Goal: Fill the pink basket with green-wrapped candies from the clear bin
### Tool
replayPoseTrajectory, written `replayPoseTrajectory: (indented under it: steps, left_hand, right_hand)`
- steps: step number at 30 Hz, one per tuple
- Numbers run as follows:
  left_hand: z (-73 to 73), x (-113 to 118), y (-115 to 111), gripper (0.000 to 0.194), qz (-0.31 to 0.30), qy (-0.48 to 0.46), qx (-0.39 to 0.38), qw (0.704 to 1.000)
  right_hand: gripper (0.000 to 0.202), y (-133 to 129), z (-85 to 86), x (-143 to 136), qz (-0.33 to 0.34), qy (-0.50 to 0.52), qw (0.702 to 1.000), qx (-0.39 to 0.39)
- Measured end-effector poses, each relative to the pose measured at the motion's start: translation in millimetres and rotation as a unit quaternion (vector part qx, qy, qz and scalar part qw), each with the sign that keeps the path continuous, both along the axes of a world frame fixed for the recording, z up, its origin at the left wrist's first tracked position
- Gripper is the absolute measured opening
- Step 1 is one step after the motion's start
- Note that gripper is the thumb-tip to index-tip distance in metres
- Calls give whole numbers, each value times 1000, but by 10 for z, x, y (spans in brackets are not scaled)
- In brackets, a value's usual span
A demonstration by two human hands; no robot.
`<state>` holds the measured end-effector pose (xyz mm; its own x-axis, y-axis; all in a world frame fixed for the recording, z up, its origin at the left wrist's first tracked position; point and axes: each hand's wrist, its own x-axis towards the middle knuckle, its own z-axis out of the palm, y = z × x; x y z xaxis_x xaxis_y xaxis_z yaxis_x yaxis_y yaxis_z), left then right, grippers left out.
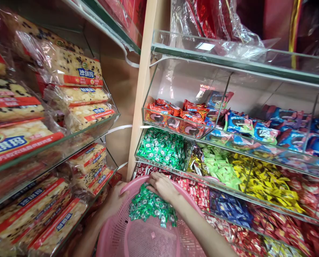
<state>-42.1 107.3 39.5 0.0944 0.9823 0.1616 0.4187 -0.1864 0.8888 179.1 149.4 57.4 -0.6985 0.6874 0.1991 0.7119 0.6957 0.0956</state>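
Observation:
A pink plastic basket (109, 228) with perforated walls is tilted up against the candy shelves. A heap of small green-wrapped candies (151, 207) lies toward its far side. My left hand (116, 196) is closed on the basket's left rim, its fingertips partly hidden. Over the top of the heap, just inside the far rim, my right hand (160, 185) has its fingers bent and drawn together; whatever is under them is hidden. Right above the basket, a clear shelf compartment holds similar green-wrapped candies (162, 148).
Bagged sachima cakes (79, 69) fill glass shelves on the left. A wooden post (140, 92) separates them from the candy shelves, where light green candies (218, 162), yellow candies (263, 178) and blue packets (239, 123) sit behind glass lips (272, 200).

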Motion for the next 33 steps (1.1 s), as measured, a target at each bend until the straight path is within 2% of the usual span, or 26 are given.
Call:
replayPoseTrajectory:
  steps: [7, 14, 18, 20, 24, 28, 33]
  left_hand:
    - [-30, -10, 24, 28, -17, 40, -4, 999]
    - [-73, -36, 23, 25, -11, 17, -4, 1000]
    - [-104, -50, 30, 24, -13, 18, -3, 1000]
    - [-100, -49, 30, 25, -19, 19, -6, 1000]
    - [-77, -41, 22, 24, -24, 23, -11, 999]
    - [-84, -40, 8, 25, -24, 11, -16, 1000]
    - [-98, -38, -13, 23, -12, -5, -14, 1000]
  right_hand:
    - [25, 29, -8, -41, 4, 10, 1000, -29]
    - [29, 182, -24, 52, 34, 127, 990, -55]
    - [27, 38, -87, 3, -7, 171, 985, 22]
    - [27, -83, -180, -30, -20, 152, 985, 74]
    - [28, -251, -399, -45, -5, 88, 985, 147]
    - [28, -311, -499, -40, 19, 63, 980, 187]
    - [30, -372, -493, -57, 43, 57, 977, 202]
